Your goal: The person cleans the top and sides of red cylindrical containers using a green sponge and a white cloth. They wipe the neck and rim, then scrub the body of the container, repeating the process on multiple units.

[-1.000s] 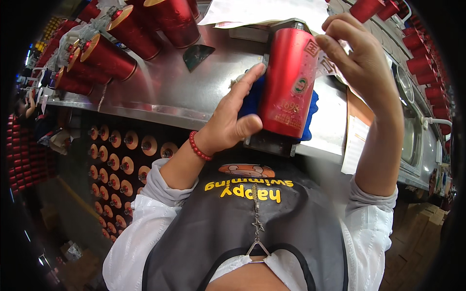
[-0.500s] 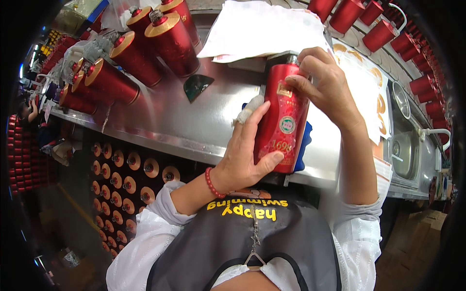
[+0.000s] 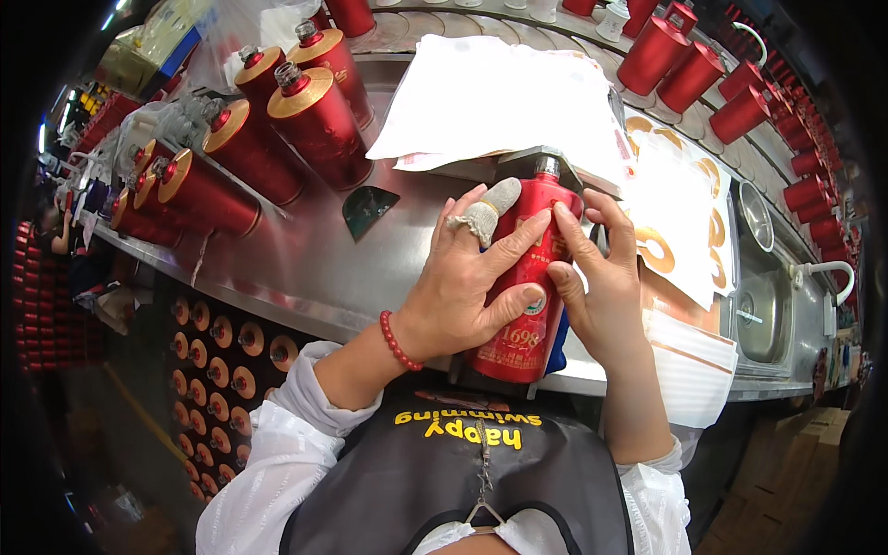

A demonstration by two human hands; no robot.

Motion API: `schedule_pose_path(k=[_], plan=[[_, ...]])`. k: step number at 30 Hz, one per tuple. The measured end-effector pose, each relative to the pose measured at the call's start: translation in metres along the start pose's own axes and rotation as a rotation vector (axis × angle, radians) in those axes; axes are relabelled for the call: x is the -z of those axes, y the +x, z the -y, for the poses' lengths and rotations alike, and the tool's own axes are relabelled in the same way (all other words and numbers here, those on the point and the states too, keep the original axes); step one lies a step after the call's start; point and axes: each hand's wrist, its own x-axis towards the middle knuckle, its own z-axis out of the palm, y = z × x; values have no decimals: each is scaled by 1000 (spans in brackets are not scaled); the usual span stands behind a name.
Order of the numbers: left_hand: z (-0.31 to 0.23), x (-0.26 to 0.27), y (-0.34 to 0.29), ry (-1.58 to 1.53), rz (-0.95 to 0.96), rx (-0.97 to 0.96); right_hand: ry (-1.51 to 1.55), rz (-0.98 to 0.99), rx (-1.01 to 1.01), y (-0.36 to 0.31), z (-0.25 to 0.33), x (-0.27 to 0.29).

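A red bottle (image 3: pixel 531 274) with a clear glass neck lies tilted before me, its printed front facing up. My left hand (image 3: pixel 462 291) lies along its left side, with the thumb and a forefinger across the front. A pale knitted finger cover (image 3: pixel 500 197) sits on one finger of that hand, beside the bottle's shoulder. My right hand (image 3: pixel 601 282) touches the upper right of the front with forefinger and thumb, its fingers apart. Part of a blue support (image 3: pixel 559 344) shows beneath the bottle. A dark green flat piece (image 3: pixel 370 212) rests on the steel table to the left.
Several red bottles with gold shoulders (image 3: pixel 319 125) stand at the far left. White paper sheets (image 3: pixel 499 102) lie ahead, and sheets with gold decals (image 3: pixel 689 194) at right, before a sink (image 3: pixel 763 319). A conveyor (image 3: pixel 555 39) carries bottles behind. More bottles (image 3: pixel 217 370) stand below the table edge.
My right hand has left the bottle's neck and come down onto its front. My left hand has shifted up, its forefinger now across the front. The bottle appears lower in view.
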Motion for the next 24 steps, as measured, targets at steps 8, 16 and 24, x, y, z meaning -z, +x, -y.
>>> schedule_pose_path(k=[8, 16, 24], plan=[[4, 3, 4, 4, 3, -2, -2, 43, -22, 3, -3, 0], [5, 3, -20, -278, 20, 75, 204, 30, -126, -34, -2, 4], [9, -10, -53, -445, 120, 161, 382, 194, -288, -72, 3, -4]])
